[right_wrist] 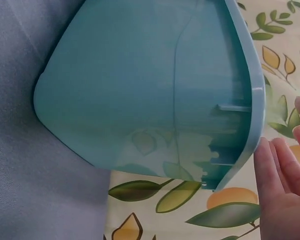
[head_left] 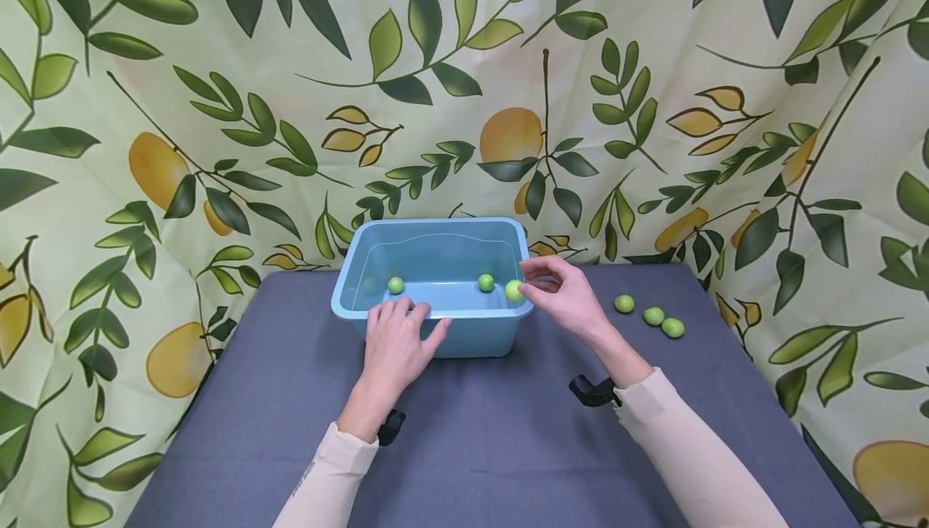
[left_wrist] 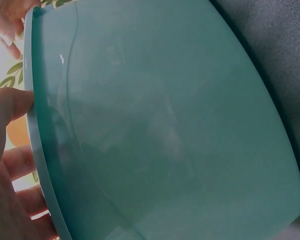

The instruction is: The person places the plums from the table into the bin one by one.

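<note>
A light blue plastic tub [head_left: 435, 334] stands on the table, and two limes lie on its floor, one lime [head_left: 395, 285] at the left and another lime [head_left: 485, 282] to the right. My left hand [head_left: 395, 342] rests on the front rim, its thumb and fingers spread along the edge in the left wrist view. At the tub's right front corner, my right hand [head_left: 562, 294] reaches over the rim. A third lime [head_left: 514, 291] is right beside its fingertips, inside the rim. The right wrist view shows extended fingers [right_wrist: 269, 165] with the thumb apart, and no lime between them.
Several limes remain on the table to the right: a lime [head_left: 624, 303] nearest the tub, then a touching pair, one being this lime [head_left: 672, 327]. A dark grey cloth covers the table [head_left: 464, 463]. Behind hangs a leaf-and-fruit patterned curtain [head_left: 435, 133].
</note>
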Motion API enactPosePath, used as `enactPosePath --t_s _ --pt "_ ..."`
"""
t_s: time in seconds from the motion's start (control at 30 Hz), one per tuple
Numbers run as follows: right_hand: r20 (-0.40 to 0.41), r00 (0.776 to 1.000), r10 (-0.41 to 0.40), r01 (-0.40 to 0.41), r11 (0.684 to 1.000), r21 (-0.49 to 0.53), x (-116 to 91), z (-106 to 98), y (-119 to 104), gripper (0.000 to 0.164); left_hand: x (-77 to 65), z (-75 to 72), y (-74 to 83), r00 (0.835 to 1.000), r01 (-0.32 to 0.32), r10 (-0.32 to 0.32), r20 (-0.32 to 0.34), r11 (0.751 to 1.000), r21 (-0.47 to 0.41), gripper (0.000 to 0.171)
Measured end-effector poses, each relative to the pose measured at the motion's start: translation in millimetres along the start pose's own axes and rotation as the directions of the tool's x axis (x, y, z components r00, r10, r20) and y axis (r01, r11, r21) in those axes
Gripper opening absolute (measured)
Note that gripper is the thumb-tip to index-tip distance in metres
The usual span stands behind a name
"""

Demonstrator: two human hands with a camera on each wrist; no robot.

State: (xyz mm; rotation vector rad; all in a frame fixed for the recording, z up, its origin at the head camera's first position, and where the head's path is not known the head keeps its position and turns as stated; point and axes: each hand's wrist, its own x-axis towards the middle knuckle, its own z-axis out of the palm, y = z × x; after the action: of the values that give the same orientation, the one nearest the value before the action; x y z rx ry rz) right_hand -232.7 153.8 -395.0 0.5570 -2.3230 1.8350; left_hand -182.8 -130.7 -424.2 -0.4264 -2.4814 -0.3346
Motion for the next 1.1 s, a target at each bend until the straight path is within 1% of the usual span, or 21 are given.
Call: enactPosePath --t_s 0.3,0.43,0.77,0.97,1.1 --pt "0.014 1.0 0.005 -0.004 0.998 -0.061 -4 -5 -7 0.035 0.2 -0.5 0.7 1.0 0.007 -0.007 0.005 1.0 0.003 0.038" --pt "0.019 1.0 -0.001 0.002 0.998 -0.07 -6 -9 -8 0.034 0.3 -0.8 1.0 1.0 0.012 -0.012 0.015 1.0 0.0 0.038" --pt "0.001 1.0 0.005 -0.004 0.992 -0.126 -11 -23 -13 0.03 0.8 -1.4 1.8 0.999 0.021 -0.021 0.025 1.0 -0.006 0.038" --pt "-0.014 1.0 -0.009 0.006 0.98 -0.201 -13 -28 -13 0.028 0.2 -1.3 1.7 0.999 0.022 -0.022 0.025 1.0 -0.009 0.037" --pt "-0.015 0.999 -0.046 0.04 0.964 -0.264 -14 -30 -12 0.024 0.1 -0.9 1.4 1.0 0.019 -0.019 0.023 1.0 -0.01 0.037"
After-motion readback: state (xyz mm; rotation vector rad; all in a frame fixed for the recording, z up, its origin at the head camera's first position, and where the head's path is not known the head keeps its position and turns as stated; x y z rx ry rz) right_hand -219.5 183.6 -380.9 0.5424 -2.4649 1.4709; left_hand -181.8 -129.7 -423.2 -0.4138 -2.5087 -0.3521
